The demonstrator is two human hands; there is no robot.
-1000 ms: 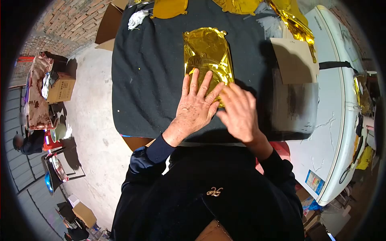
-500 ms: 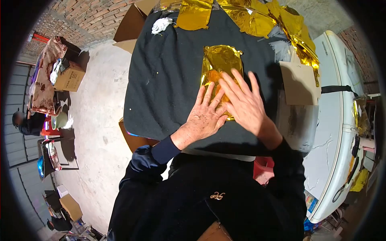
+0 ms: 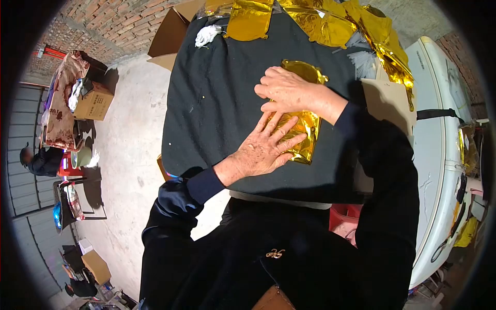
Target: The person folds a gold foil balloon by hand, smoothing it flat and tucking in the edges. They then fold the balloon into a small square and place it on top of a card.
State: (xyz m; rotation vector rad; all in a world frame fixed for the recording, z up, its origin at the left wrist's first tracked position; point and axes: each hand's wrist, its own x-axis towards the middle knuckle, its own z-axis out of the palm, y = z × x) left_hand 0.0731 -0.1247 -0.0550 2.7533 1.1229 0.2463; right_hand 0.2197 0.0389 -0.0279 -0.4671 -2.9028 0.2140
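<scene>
On the dark cloth in front of me lies a flat, shiny gold foil piece (image 3: 308, 135), which looks like a deflated foil balloon with small tabs at its far end. My left hand (image 3: 262, 149) rests on its near part, palm down and fingers spread. Across its middle reaches my right hand (image 3: 290, 92), the fingers curled together at the left edge of the foil. What is pinched under those fingertips is mostly hidden by the hand.
More gold foil pieces (image 3: 250, 20) lie along the far edge, beside a crumpled white bundle (image 3: 207, 36). Clear plastic strips (image 3: 363, 63) and a cardboard sheet (image 3: 385, 98) are at the right. A white appliance (image 3: 439, 155) stands beyond; a person (image 3: 44, 160) is far left.
My right hand has moved from beside the left hand to farther up and across the foil, its fingers now curled. The foil has shifted and turned slightly; my left hand stays on it.
</scene>
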